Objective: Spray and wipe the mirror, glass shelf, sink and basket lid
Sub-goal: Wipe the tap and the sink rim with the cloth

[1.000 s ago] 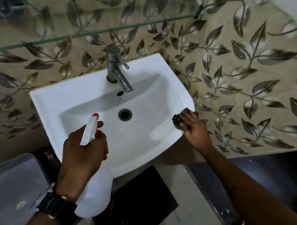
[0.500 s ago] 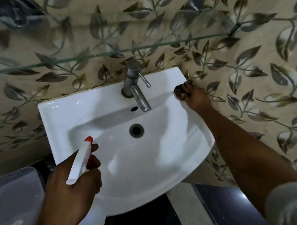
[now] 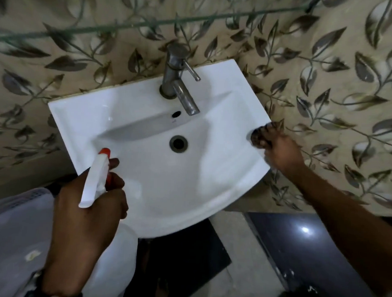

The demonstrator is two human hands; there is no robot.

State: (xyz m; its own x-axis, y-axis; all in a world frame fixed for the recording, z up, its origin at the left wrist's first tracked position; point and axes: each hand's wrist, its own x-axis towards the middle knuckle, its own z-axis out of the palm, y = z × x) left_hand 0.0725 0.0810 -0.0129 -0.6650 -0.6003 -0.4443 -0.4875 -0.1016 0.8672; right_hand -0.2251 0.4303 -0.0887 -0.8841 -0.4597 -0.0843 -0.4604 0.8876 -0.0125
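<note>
Far left, the pale basket lid (image 3: 14, 226) sits low beside the sink. Left hand (image 3: 86, 209) is wrapped tight round the white spray bottle (image 3: 96, 178), red nozzle aimed over the white sink (image 3: 144, 191). Tap (image 3: 179, 81) at the back, glass shelf (image 3: 150, 22) above. Right hand (image 3: 279, 151) presses a dark cloth (image 3: 257, 136) against the sink's right rim, fingers closed on it.

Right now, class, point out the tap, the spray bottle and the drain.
tap (image 3: 178, 81), head view, on its upright metal body.
spray bottle (image 3: 94, 180), head view, on its white nozzle head.
drain (image 3: 178, 143), head view, on the dark opening in the basin.
</note>
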